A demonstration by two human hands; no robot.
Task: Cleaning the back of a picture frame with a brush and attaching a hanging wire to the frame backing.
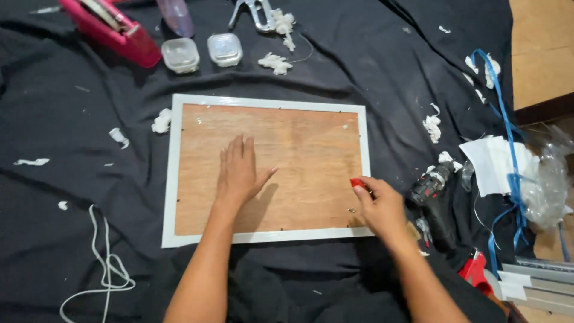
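Note:
A white picture frame (177, 179) lies face down on a black cloth, its brown wooden backing board (311, 155) showing. My left hand (238, 173) rests flat on the board, fingers apart. My right hand (378, 206) is at the frame's right edge, closed around a small red-handled tool (357, 183); the tool's tip is hidden.
A black cordless drill (431, 192) lies just right of the frame. Two small clear lidded boxes (203, 52), a pink tool (113, 29) and metal pliers (254, 13) lie beyond it. White scraps, white cord (107, 269), blue strap (508, 149) and plastic wrap (547, 179) are scattered around.

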